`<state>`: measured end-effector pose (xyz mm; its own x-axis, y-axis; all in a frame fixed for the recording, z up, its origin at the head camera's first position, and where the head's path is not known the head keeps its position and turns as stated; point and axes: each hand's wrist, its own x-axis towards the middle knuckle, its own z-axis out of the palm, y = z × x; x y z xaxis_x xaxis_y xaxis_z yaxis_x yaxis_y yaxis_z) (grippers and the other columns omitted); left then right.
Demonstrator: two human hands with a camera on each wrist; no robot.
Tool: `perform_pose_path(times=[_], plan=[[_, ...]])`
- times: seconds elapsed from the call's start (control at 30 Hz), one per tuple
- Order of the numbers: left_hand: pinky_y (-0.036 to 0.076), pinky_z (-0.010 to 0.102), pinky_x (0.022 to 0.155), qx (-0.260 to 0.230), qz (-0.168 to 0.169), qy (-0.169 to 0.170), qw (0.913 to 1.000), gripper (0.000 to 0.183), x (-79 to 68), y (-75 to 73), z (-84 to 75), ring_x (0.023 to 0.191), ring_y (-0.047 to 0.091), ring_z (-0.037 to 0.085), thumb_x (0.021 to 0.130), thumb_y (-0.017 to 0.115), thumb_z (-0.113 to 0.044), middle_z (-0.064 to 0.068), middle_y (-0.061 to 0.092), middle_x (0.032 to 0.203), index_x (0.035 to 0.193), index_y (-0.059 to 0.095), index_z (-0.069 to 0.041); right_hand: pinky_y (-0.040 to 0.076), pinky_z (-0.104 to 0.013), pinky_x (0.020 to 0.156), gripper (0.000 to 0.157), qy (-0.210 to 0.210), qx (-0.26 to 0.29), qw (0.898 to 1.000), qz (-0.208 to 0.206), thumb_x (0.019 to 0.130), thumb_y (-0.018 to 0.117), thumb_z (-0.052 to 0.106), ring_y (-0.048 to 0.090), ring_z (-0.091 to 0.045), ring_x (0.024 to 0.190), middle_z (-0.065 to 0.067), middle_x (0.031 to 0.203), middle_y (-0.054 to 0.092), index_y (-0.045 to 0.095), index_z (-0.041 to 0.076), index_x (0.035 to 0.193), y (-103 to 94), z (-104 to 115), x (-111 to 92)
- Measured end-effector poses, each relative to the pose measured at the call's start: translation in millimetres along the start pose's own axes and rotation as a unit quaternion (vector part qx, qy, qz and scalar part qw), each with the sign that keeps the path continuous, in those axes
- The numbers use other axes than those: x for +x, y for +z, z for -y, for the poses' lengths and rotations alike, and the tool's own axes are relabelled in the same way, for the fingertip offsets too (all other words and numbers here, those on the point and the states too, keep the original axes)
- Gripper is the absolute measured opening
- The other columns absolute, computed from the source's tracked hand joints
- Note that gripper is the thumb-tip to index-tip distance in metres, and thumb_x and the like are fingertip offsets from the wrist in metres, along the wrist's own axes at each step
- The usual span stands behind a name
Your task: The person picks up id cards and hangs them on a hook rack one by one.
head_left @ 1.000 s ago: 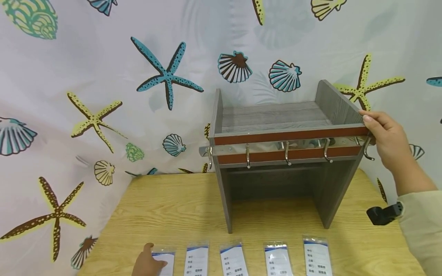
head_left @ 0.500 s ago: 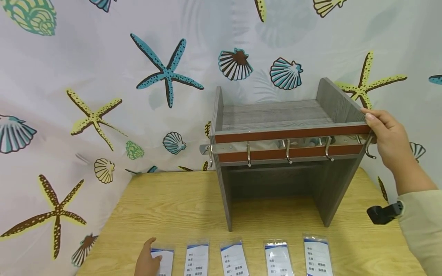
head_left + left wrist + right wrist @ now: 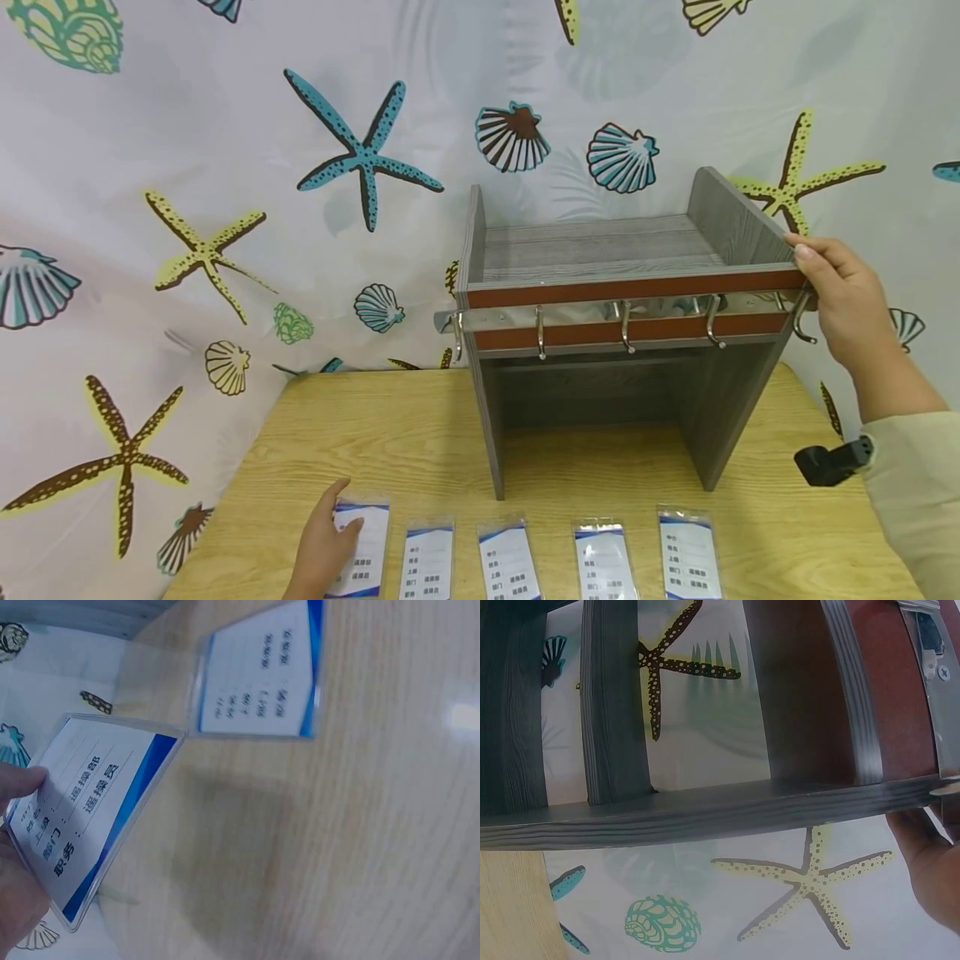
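Observation:
My left hand [image 3: 324,546] pinches a name badge [image 3: 371,540] in a clear plastic sleeve, at the front left of the table. In the left wrist view the thumb lies on the printed face of this badge [image 3: 97,795], which is tilted up off the wood. Another badge [image 3: 259,679] lies flat beside it. At the right, my right hand [image 3: 855,312] grips the upper front corner of a grey wooden shelf [image 3: 592,242], thumb over its side panel. A metal rail with several hooks [image 3: 625,329] runs along the shelf's red-brown front. The right fingers are partly hidden behind the panel.
Several more badges, among them one in the middle [image 3: 508,560] and one at the right [image 3: 690,554], lie in a row before the shelf on the wooden table [image 3: 360,425]. A cloth [image 3: 247,108] printed with shells and starfish hangs behind.
My left hand has taken hold of the leftmost badge and raised it from the table, moving it slightly forward. My right hand stays on the shelf corner.

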<state>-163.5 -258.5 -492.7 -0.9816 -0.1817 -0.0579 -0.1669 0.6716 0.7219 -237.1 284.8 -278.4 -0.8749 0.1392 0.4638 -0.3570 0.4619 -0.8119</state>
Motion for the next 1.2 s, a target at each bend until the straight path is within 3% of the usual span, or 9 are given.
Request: perform_pose_path(times=[0.17,0.27,0.33,0.63,0.97,1.2], plan=[[0.046,0.040,0.069,-0.011,-0.022,-0.010,0.9996,0.059,1.5,0.6,-18.3,0.083,0.055,0.033,0.079,0.059,-0.004,0.028,0.044,0.114,0.130,0.030,-0.007,0.031,-0.019,0.072,0.035,-0.002,-0.001,1.000,-0.003,0.094,0.033,0.029,0.041,-0.005,0.093,0.002,0.111,0.042,0.046,0.019,0.124,0.0,-0.4,0.7],[0.047,0.030,0.055,-0.044,-0.023,-0.007,0.9987,0.057,1.0,0.2,-27.0,0.069,0.056,0.019,0.080,0.058,-0.005,0.025,0.047,0.108,0.130,0.030,-0.009,0.032,-0.018,0.068,0.035,-0.002,-0.004,1.000,-0.003,0.094,0.033,0.030,0.042,-0.004,0.088,0.003,0.108,0.043,0.046,0.019,0.124,0.2,-0.3,1.0],[0.047,0.027,0.052,-0.065,-0.025,-0.002,0.9975,0.055,0.0,-1.0,-33.1,0.068,0.056,0.018,0.082,0.057,-0.006,0.024,0.046,0.109,0.129,0.029,-0.009,0.032,-0.017,0.067,0.035,-0.002,-0.005,1.000,-0.002,0.094,0.033,0.030,0.042,-0.004,0.087,0.003,0.108,0.043,0.046,0.019,0.125,0.5,0.0,1.2],[0.047,0.024,0.054,-0.114,-0.053,0.034,0.9915,0.049,-4.7,-6.3,-63.7,0.074,0.057,0.022,0.085,0.056,-0.013,0.012,0.043,0.111,0.127,0.031,-0.013,0.033,-0.018,0.065,0.036,-0.002,-0.011,1.000,-0.007,0.094,0.033,0.030,0.042,-0.004,0.084,0.004,0.105,0.044,0.045,0.018,0.125,1.1,1.2,0.5],[0.047,0.025,0.056,-0.131,-0.055,0.048,0.9887,0.044,-9.8,-9.4,-95.6,0.081,0.055,0.024,0.086,0.054,-0.019,0.013,0.044,0.119,0.126,0.035,-0.020,0.032,-0.017,0.066,0.035,-0.005,-0.001,1.000,-0.008,0.094,0.033,0.030,0.041,-0.004,0.087,0.005,0.107,0.043,0.047,0.019,0.124,0.3,0.7,-0.5],[0.048,0.027,0.055,-0.148,-0.068,0.075,0.9838,0.041,-13.2,-11.1,-114.4,0.080,0.056,0.025,0.086,0.053,-0.021,0.013,0.047,0.116,0.124,0.037,-0.018,0.033,-0.016,0.068,0.035,-0.004,0.006,1.000,-0.005,0.094,0.033,0.030,0.043,-0.004,0.088,0.001,0.108,0.043,0.046,0.019,0.124,0.9,1.2,0.1]])
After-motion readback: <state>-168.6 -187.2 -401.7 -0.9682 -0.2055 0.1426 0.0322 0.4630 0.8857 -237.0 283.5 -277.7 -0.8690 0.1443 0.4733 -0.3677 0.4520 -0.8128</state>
